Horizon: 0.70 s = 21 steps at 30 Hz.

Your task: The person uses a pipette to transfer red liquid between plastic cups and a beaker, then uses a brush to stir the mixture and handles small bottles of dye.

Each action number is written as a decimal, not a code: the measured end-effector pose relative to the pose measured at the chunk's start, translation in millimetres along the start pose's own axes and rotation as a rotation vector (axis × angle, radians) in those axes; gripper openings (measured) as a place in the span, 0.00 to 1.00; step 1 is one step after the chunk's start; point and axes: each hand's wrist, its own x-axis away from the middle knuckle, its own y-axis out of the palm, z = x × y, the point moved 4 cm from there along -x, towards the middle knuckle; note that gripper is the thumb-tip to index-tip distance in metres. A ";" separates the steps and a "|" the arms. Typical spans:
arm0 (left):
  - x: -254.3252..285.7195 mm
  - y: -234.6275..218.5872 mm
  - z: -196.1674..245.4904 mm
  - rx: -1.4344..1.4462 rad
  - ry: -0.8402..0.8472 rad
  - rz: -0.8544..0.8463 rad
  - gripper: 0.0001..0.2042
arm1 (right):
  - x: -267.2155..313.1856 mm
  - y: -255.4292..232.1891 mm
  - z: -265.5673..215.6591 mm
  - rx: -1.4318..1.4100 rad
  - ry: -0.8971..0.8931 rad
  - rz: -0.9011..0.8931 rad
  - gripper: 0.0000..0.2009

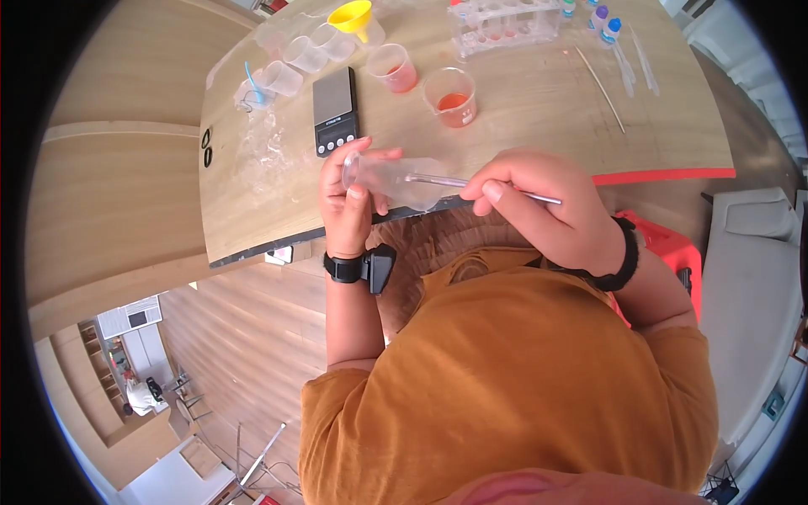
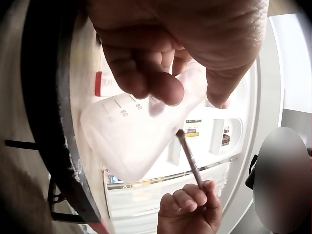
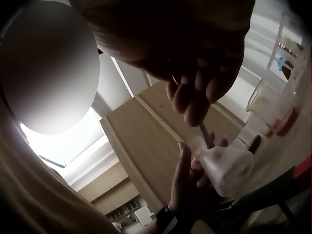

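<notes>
A translucent conical flask (image 1: 412, 181) with printed graduations lies tilted sideways in the air at the table's near edge, its wide end to the right. My left hand (image 1: 345, 198) grips it around the narrow neck, thumb in front. In my right hand (image 1: 547, 202) a thin metal rod (image 1: 442, 180) is pinched between thumb and fingers, its far end pointing at the flask. The left wrist view has the rod (image 2: 191, 158) beside the sloping wall of the flask (image 2: 131, 131); whether they touch, I cannot tell.
Behind the hands stand a black scale (image 1: 335, 105), a beaker of orange-red liquid (image 1: 453, 105), a cup with pink liquid (image 1: 393, 71), several empty cups (image 1: 305, 55) and a yellow funnel (image 1: 350, 15). A tube rack (image 1: 505, 29), small bottles (image 1: 610, 32) and a wooden stick (image 1: 602, 88) are farther right.
</notes>
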 end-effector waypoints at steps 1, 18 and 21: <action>-0.3 -0.6 0.2 -0.011 -0.003 0.004 0.37 | 0.0 0.8 0.4 -0.067 0.027 0.025 0.07; -0.4 -5.9 -5.7 0.013 0.056 0.103 0.30 | -3.9 23.3 -8.2 0.173 -0.269 -0.048 0.06; 0.2 -6.6 -5.7 -0.017 0.078 0.131 0.31 | 5.7 16.8 -13.6 0.280 -0.216 -0.148 0.07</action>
